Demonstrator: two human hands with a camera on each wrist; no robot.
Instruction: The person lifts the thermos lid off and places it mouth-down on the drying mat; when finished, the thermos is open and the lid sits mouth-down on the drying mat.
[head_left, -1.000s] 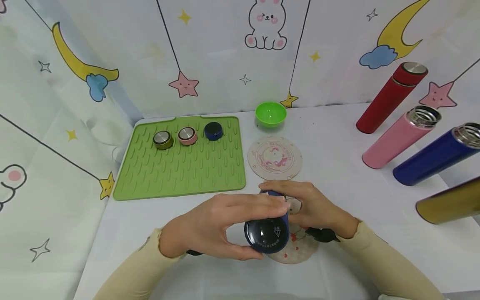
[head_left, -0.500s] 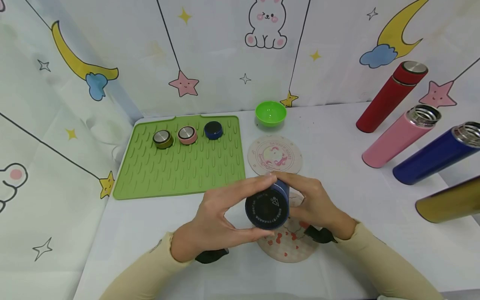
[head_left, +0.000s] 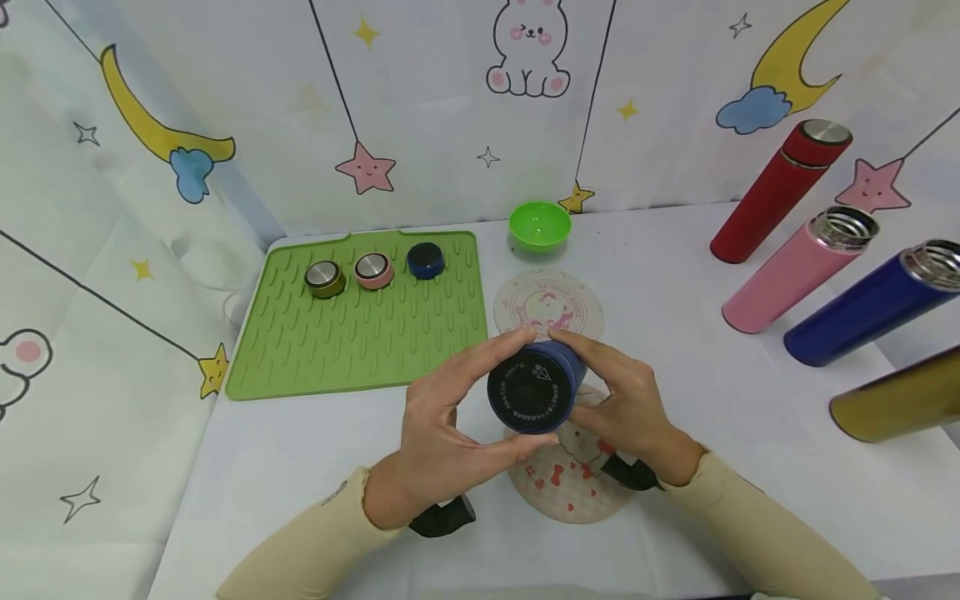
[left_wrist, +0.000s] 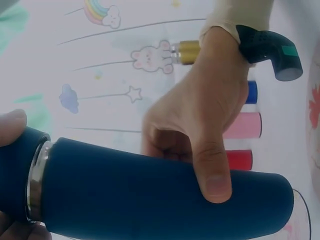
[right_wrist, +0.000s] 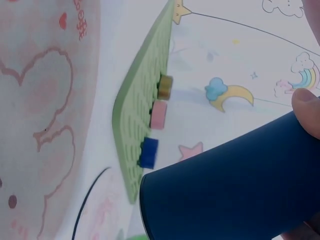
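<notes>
In the head view a dark blue thermos bottle (head_left: 573, 363) is held tilted in both hands, its round black end with small white print facing me. My left hand (head_left: 442, 429) grips that near end, thumb below and fingers above. My right hand (head_left: 626, 400) holds the body from the right. In the left wrist view a silver ring (left_wrist: 37, 180) parts the blue cap (left_wrist: 14, 167) from the body. Left fingertips touch the cap there, and the right thumb lies along the body. The right wrist view shows the bottle's other end and a right fingertip.
A rabbit coaster (head_left: 573, 492) lies beneath the hands, a unicorn coaster (head_left: 566, 293) beyond. On the left, a green mat (head_left: 360, 350) bears olive, pink and blue caps. A green bowl (head_left: 540, 227) stands behind. Red (head_left: 772, 196), pink (head_left: 780, 283), blue (head_left: 855, 308) and olive (head_left: 892, 404) bottles stand right.
The bottle has risen in the head view, and its black end shows turned slightly counterclockwise. My left hand has shifted from lying over the bottle to holding round its rim.
</notes>
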